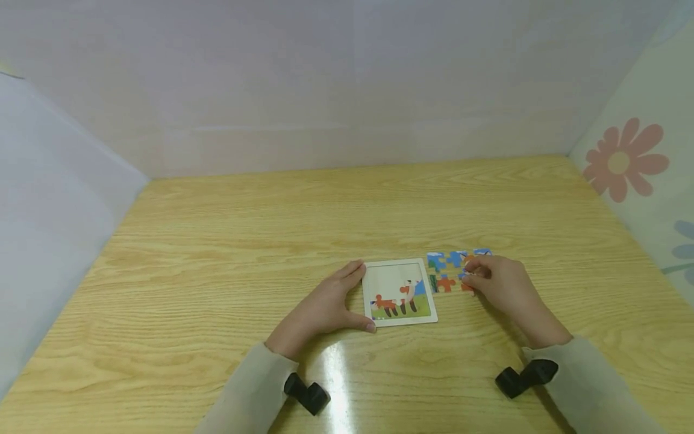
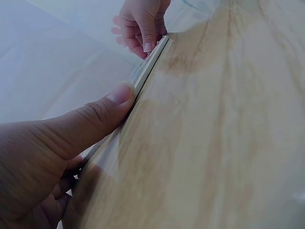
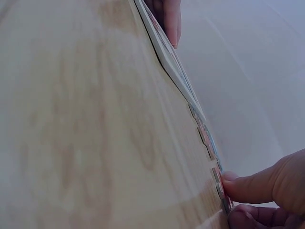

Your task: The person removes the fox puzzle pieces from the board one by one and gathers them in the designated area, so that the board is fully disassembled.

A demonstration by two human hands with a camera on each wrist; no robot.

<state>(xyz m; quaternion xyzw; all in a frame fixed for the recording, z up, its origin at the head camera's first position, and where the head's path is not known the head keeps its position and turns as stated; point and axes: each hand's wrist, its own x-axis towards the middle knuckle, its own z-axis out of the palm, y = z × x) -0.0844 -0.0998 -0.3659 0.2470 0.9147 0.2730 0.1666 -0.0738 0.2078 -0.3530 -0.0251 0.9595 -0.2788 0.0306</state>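
A square puzzle board (image 1: pixel 398 263) with a pale raised rim lies on the table, its lower part filled with joined pieces showing an orange animal on grass. My left hand (image 1: pixel 325 301) grips the board's left side, thumb at the near corner and fingers at the far corner. In the left wrist view the thumb (image 2: pixel 121 93) presses the board's edge. Loose jigsaw pieces (image 1: pixel 446 283) in blue, orange and green lie right of the board. Over their right part, my right hand (image 1: pixel 501 283) pinches a puzzle piece, mostly hidden by thumb and forefinger.
The wood-grain table (image 1: pixel 217 241) extends around the board and pieces. A pale wall (image 1: pixel 347 90) stands behind it, and a right-hand wall bears a pink flower print (image 1: pixel 618 163). Black wrist devices (image 1: pixel 306 395) sit at both sleeves.
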